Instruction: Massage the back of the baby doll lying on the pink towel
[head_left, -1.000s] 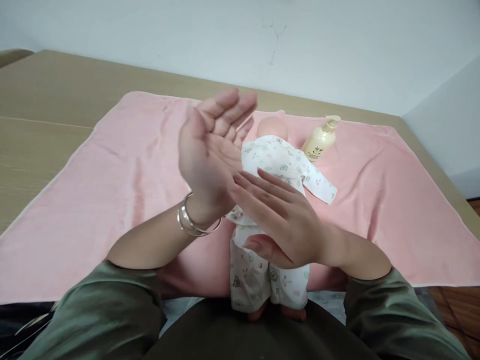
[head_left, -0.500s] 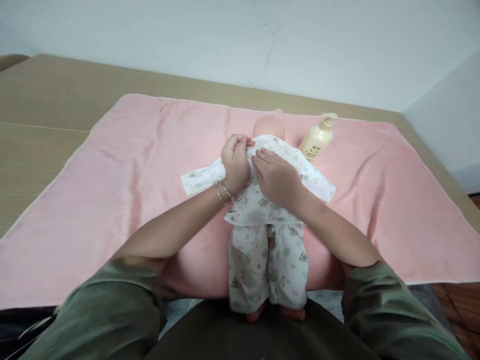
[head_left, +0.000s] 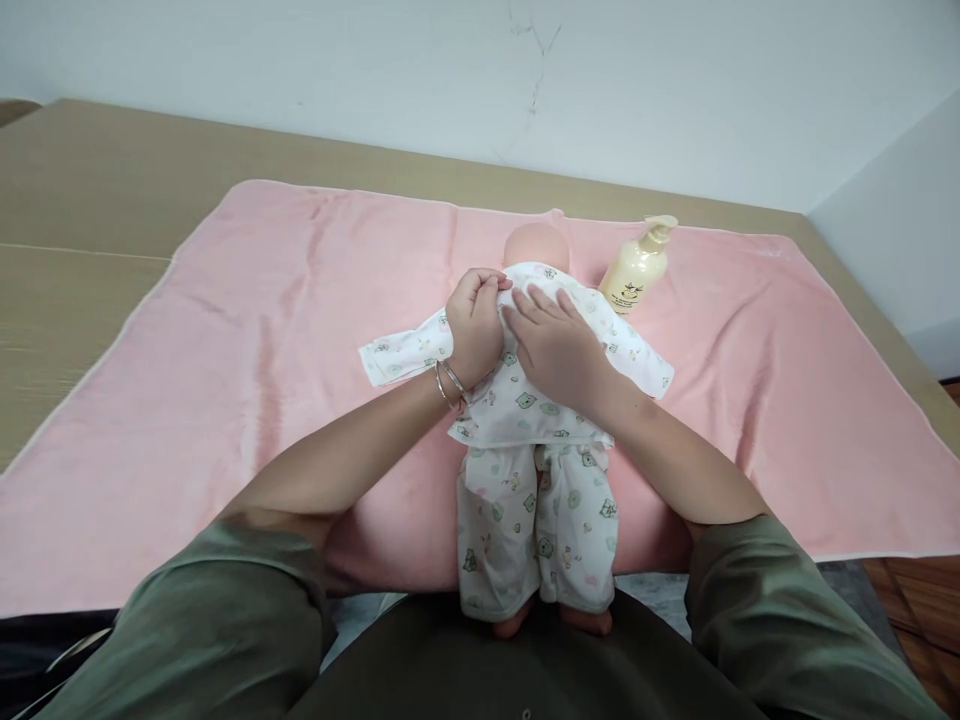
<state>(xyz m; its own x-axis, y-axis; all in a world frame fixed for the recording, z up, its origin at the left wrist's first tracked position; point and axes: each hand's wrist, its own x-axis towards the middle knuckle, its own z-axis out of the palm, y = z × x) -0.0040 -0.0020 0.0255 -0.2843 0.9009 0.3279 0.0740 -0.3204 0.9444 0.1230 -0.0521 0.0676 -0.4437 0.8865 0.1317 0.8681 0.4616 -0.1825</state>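
Observation:
A baby doll (head_left: 537, 243) lies lengthwise before me, its bald head away from me and its feet at my body; no face shows. It wears a white printed shirt (head_left: 525, 412) with both sleeves spread sideways, and matching trousers (head_left: 498, 535). Near the collar, on the left shoulder side, my left hand (head_left: 477, 325) is curled with thumb and fingertips pinching the shirt cloth. My right hand (head_left: 559, 345) rests flat over the upper torso, fingers spread and holding nothing. Its fingertips lie close beside my left hand.
A pale yellow pump bottle (head_left: 637, 268) is to the right of the doll's head. Under both spreads a pink blanket (head_left: 315, 330) with some creases, covering much of the wooden table (head_left: 97, 190). A white wall (head_left: 375, 80) stands behind.
My right hand's fingers have spread apart and shifted slightly over the shirt. The left hand keeps its pinch near the collar. The view has tilted a little.

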